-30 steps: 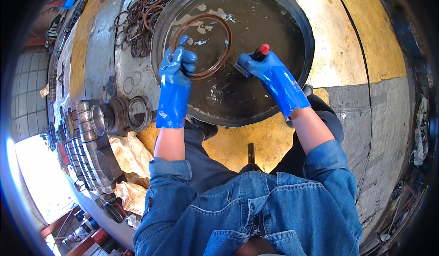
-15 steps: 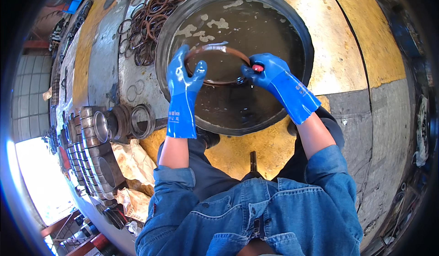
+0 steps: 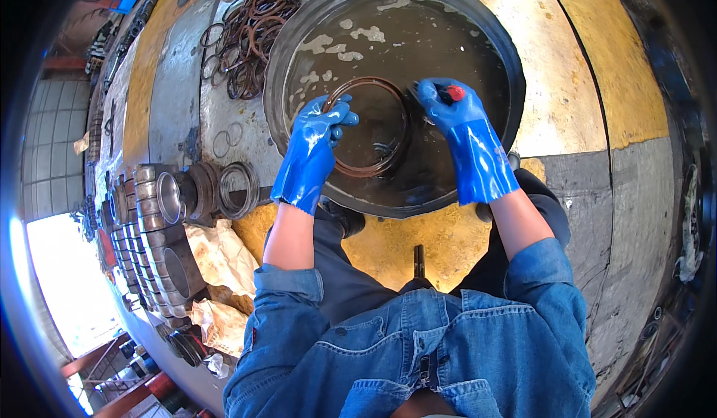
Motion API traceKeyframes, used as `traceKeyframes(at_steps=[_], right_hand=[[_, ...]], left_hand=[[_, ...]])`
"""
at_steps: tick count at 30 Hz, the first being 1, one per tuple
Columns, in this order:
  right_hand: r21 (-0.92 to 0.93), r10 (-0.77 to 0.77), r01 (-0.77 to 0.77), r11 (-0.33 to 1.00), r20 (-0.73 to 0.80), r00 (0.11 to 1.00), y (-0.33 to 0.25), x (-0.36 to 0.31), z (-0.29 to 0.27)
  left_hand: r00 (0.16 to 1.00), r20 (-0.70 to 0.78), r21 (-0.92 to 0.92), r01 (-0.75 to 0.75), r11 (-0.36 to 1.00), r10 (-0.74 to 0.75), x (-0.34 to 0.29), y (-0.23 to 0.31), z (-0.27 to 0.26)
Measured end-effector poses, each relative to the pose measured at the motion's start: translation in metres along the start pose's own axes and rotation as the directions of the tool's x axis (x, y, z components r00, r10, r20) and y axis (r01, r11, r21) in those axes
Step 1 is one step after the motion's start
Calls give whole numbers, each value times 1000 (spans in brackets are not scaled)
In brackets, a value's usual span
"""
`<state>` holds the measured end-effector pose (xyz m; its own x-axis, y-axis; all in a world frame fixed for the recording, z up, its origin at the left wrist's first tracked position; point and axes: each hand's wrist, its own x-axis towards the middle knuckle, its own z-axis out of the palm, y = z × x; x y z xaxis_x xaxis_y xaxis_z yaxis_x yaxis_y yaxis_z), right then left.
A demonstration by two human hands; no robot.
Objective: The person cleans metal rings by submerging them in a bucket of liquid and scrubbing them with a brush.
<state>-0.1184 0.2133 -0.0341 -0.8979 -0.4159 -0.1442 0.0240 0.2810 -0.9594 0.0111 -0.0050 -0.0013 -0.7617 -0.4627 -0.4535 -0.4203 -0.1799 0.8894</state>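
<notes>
A rusty brown metal ring (image 3: 370, 170) hangs over a large round dark basin (image 3: 512, 67) of murky water. My left hand (image 3: 320, 125), in a blue rubber glove, is closed on the ring's left side, and the ring faces up toward me. To the right of the ring, my right hand (image 3: 448, 108), gloved the same way, is closed around a tool with a red-and-black handle (image 3: 455, 93). The tool's working end is mostly hidden by the fingers, so its kind does not show. A small gap separates the right hand from the ring.
A heap of rusty rings (image 3: 261, 26) lies beyond the basin's left side. Stacked metal cylinders (image 3: 160, 231), several loose rings (image 3: 239, 190) and crumpled brown paper (image 3: 220, 257) sit at the left. Metal floor plates (image 3: 560, 60) surround the basin.
My right hand has drawn off the ring to the right with the tool. My left hand has closed on the ring's left side, and the ring now faces up more fully.
</notes>
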Motion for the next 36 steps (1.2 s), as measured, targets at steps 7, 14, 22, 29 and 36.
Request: traceKeyframes(at_steps=[7,14,22,29,36], right_hand=[[53,-710,713,699,171,683,-23,-24,38],[-22,55,-57,998,-92,994,5,13,14],[285,-407,385,878,22,913,-32,-17,37],[183,15,19,983,-183,983,7,13,33],[279,397,-428,859,165,903,9,-18,7]], left_hand=[[997,15,-116,-72,991,74,12,-27,4],[998,38,-120,-37,992,42,3,-14,14],[998,-43,-154,-49,987,43,10,-20,11],[999,-35,-203,-23,979,16,4,-12,22],[979,-144,-228,-177,958,146,1,-12,21]])
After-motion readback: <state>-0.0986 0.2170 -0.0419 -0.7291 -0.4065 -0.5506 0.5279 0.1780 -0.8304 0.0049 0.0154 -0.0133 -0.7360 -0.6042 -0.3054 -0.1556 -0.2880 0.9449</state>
